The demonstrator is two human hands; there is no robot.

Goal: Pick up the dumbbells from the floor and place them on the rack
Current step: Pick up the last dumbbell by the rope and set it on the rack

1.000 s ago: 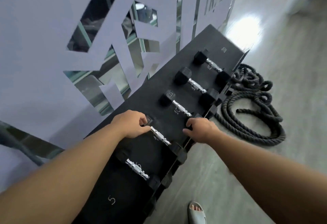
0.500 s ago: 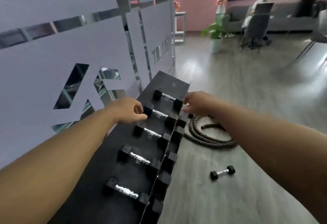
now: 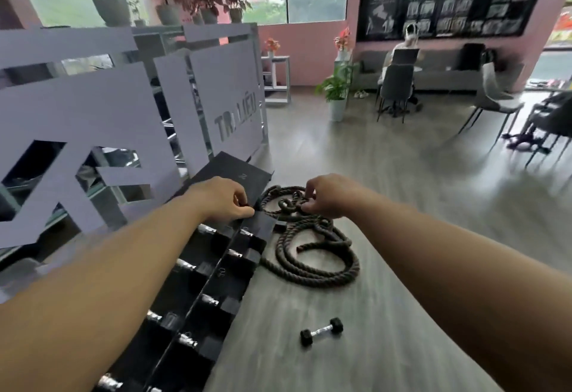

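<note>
Loosely curled hands (image 3: pixel 224 198) over hex-ended dumbbell (image 3: pixel 322 331)

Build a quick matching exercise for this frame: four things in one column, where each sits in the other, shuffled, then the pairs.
Things:
1. loose dumbbell
2. coiled rope
3. left hand
4. right hand

Places:
A. over the far end of the rack
B. on the floor beside the rack's far end
C. alone on the floor, nearer the camera than the rope
D. raised above the rope, fingers curled, holding nothing

Pairs: 1-C, 2-B, 3-A, 4-D
</note>
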